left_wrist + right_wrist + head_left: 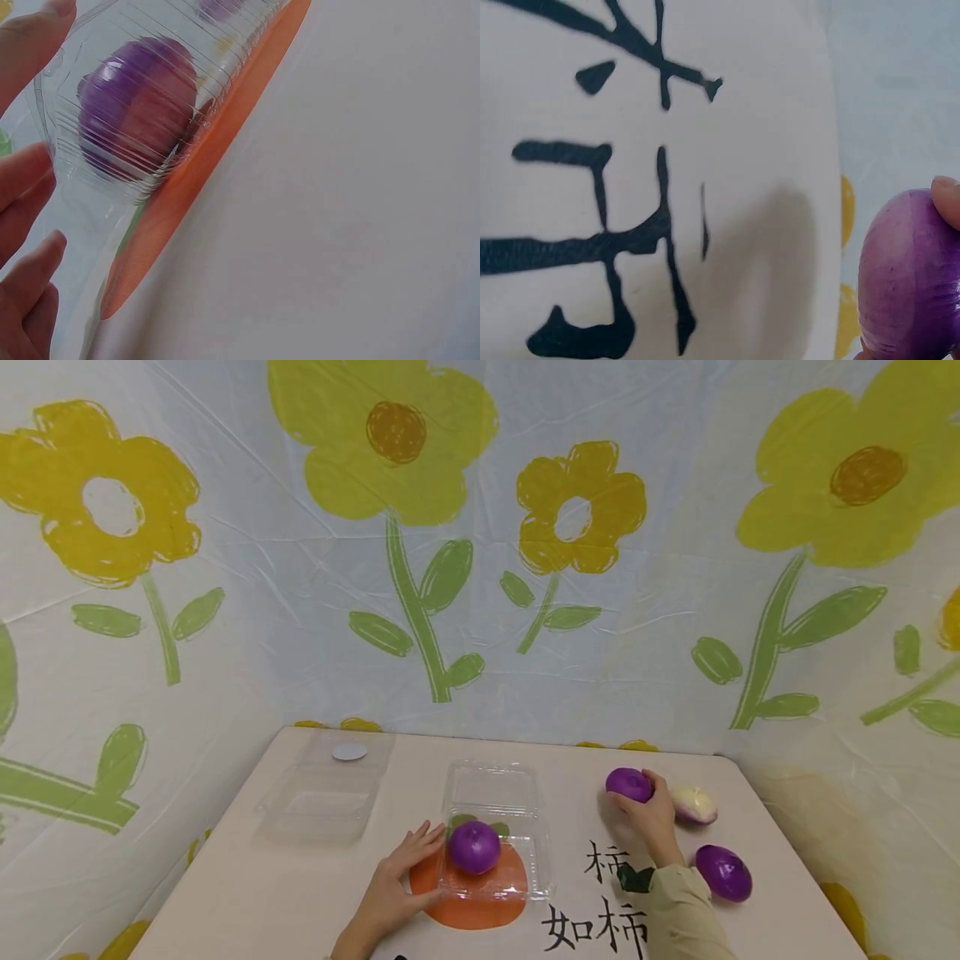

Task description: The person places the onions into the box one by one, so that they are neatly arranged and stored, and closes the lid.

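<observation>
A clear plastic clamshell box [537, 860] lies with its lid folded back, over a printed orange persimmon. One purple onion [475, 847] sits in its base and shows through the ribbed wall in the left wrist view. My left hand [392, 881] is at the box's left side, fingers extended and thumb spread along the near corner. At the table's back right, my right hand [651, 812] grips another purple onion [628, 784] between thumb and fingers; this onion [907, 277] also appears at the right wrist view's edge.
A pale onion with a purple edge [694, 805] lies just right of my right hand. Another purple onion [723, 873] rests near my right sleeve. A second open clear box [318, 802] stands at the back left. Flowered cloth [480, 610] hangs behind the table.
</observation>
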`<move>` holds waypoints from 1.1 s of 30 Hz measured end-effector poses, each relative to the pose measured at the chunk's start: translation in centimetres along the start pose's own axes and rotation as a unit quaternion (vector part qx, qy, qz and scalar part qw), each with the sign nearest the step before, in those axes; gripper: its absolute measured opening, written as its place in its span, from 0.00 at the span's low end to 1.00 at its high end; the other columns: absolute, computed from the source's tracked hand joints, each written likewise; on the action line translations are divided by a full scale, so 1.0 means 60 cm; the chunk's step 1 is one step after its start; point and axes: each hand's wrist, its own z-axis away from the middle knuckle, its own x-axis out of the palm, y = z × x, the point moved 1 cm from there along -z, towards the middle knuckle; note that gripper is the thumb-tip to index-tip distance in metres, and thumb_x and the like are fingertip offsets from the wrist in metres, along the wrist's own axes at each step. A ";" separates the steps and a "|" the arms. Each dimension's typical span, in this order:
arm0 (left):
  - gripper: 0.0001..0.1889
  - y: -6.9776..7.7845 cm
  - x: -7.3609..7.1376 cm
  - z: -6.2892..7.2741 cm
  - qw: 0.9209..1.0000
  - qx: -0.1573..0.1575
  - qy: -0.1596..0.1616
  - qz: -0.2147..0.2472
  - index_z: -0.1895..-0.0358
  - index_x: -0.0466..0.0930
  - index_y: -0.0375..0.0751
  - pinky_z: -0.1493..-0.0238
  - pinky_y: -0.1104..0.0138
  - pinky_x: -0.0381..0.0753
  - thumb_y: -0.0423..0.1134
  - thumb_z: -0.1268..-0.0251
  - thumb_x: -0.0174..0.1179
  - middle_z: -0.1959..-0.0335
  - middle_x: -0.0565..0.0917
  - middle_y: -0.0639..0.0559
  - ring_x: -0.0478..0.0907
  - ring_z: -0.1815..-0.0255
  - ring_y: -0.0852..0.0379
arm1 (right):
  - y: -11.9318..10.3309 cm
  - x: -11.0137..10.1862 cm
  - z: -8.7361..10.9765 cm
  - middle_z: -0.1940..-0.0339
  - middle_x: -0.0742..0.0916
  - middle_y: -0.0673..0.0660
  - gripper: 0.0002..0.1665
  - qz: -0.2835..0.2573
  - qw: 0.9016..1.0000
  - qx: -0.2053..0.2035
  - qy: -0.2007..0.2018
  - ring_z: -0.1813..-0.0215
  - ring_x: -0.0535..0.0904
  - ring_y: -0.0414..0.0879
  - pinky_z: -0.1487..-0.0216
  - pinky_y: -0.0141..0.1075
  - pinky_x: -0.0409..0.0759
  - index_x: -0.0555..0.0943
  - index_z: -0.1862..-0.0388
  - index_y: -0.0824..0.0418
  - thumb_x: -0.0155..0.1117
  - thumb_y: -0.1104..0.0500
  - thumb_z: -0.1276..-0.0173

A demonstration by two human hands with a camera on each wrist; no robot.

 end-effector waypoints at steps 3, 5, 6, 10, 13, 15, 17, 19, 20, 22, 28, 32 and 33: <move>0.34 -0.021 0.005 0.006 1.000 0.000 -0.001 -0.003 0.39 0.79 0.33 0.24 0.65 0.49 0.39 0.52 0.79 0.36 0.76 0.35 0.65 0.29 0.34 | -0.013 -0.001 0.007 0.25 0.62 0.73 0.53 -0.015 1.000 -0.008 -0.003 0.27 0.60 0.67 0.29 0.60 0.60 0.53 0.23 0.66 0.73 0.60 0.39; 0.34 -0.036 0.008 0.012 1.000 -0.003 -0.003 -0.006 0.38 0.79 0.36 0.24 0.67 0.48 0.42 0.51 0.78 0.34 0.76 0.39 0.65 0.29 0.34 | -0.023 -0.001 0.011 0.25 0.63 0.71 0.53 -0.028 0.999 -0.014 -0.007 0.28 0.61 0.66 0.30 0.59 0.62 0.54 0.23 0.65 0.75 0.60 0.40; 0.34 -0.041 0.008 0.013 1.000 -0.003 -0.004 -0.007 0.38 0.79 0.37 0.25 0.68 0.48 0.43 0.51 0.78 0.34 0.76 0.40 0.65 0.29 0.34 | -0.028 0.000 0.013 0.25 0.63 0.71 0.53 -0.032 0.999 -0.017 -0.009 0.28 0.61 0.65 0.30 0.59 0.62 0.54 0.23 0.65 0.75 0.60 0.40; 0.35 -0.043 0.007 0.014 1.000 -0.002 0.000 -0.006 0.38 0.79 0.38 0.25 0.68 0.49 0.43 0.53 0.79 0.34 0.76 0.40 0.65 0.30 0.33 | -0.045 0.004 0.021 0.25 0.65 0.69 0.54 -0.039 0.999 -0.030 -0.011 0.28 0.62 0.64 0.30 0.58 0.62 0.56 0.23 0.64 0.76 0.59 0.41; 0.35 -0.040 0.007 0.013 1.000 -0.008 -0.002 -0.003 0.38 0.79 0.38 0.25 0.67 0.49 0.43 0.52 0.79 0.34 0.76 0.40 0.65 0.29 0.34 | -0.057 0.005 0.031 0.26 0.66 0.68 0.52 -0.035 0.998 -0.044 -0.008 0.28 0.63 0.64 0.30 0.59 0.62 0.57 0.24 0.63 0.76 0.59 0.42; 0.34 -0.039 0.006 0.013 1.000 -0.020 -0.007 -0.001 0.38 0.79 0.39 0.25 0.68 0.48 0.44 0.51 0.78 0.33 0.76 0.42 0.64 0.28 0.35 | -0.065 0.006 0.041 0.26 0.66 0.68 0.52 -0.038 0.998 -0.055 -0.005 0.28 0.63 0.63 0.30 0.59 0.63 0.58 0.24 0.63 0.76 0.60 0.42; 0.34 -0.040 0.006 0.014 1.000 -0.019 -0.007 -0.002 0.37 0.79 0.39 0.25 0.68 0.48 0.44 0.50 0.77 0.33 0.76 0.43 0.64 0.29 0.34 | -0.075 0.008 0.054 0.26 0.66 0.68 0.51 -0.044 0.997 -0.066 -0.005 0.28 0.63 0.63 0.31 0.59 0.63 0.59 0.25 0.63 0.77 0.60 0.43; 0.34 -0.041 0.007 0.016 1.000 -0.015 -0.006 -0.001 0.37 0.79 0.39 0.25 0.68 0.48 0.44 0.50 0.77 0.33 0.76 0.43 0.64 0.29 0.33 | -0.084 0.010 0.068 0.26 0.66 0.67 0.51 -0.049 0.996 -0.075 -0.007 0.29 0.64 0.63 0.31 0.59 0.65 0.60 0.25 0.63 0.77 0.61 0.43; 0.34 -0.042 0.008 0.016 1.000 -0.011 -0.006 -0.001 0.37 0.78 0.39 0.25 0.68 0.48 0.44 0.50 0.77 0.33 0.76 0.42 0.64 0.30 0.31 | -0.089 0.011 0.076 0.26 0.67 0.67 0.51 -0.049 0.996 -0.080 -0.009 0.29 0.64 0.63 0.32 0.58 0.66 0.60 0.25 0.63 0.77 0.61 0.43; 0.34 -0.043 0.009 0.017 1.000 -0.004 -0.006 0.001 0.37 0.78 0.38 0.25 0.68 0.47 0.44 0.49 0.77 0.33 0.75 0.41 0.64 0.30 0.30 | -0.100 0.015 0.092 0.27 0.67 0.67 0.50 -0.051 0.995 -0.089 -0.015 0.30 0.66 0.63 0.33 0.58 0.68 0.61 0.25 0.62 0.77 0.62 0.43; 0.34 -0.048 0.011 0.018 1.000 0.000 -0.005 0.005 0.37 0.78 0.38 0.25 0.69 0.47 0.44 0.50 0.77 0.33 0.75 0.41 0.64 0.30 0.31 | -0.130 0.031 0.129 0.28 0.69 0.66 0.50 -0.054 0.991 -0.120 -0.026 0.32 0.70 0.63 0.37 0.56 0.72 0.62 0.26 0.60 0.78 0.63 0.44; 0.34 -0.050 0.013 0.017 1.000 0.004 -0.002 0.005 0.37 0.78 0.38 0.25 0.69 0.47 0.43 0.50 0.77 0.33 0.75 0.41 0.64 0.30 0.29 | -0.141 0.042 0.148 0.29 0.71 0.65 0.50 -0.061 0.989 -0.134 -0.027 0.33 0.70 0.62 0.37 0.55 0.72 0.64 0.27 0.60 0.79 0.64 0.46; 0.34 -0.050 0.013 0.016 1.000 0.005 -0.002 0.004 0.37 0.78 0.38 0.25 0.69 0.47 0.43 0.50 0.77 0.33 0.75 0.41 0.64 0.30 0.29 | -0.143 0.045 0.152 0.29 0.71 0.65 0.50 -0.064 0.988 -0.137 -0.027 0.33 0.70 0.62 0.37 0.55 0.72 0.64 0.27 0.60 0.79 0.65 0.47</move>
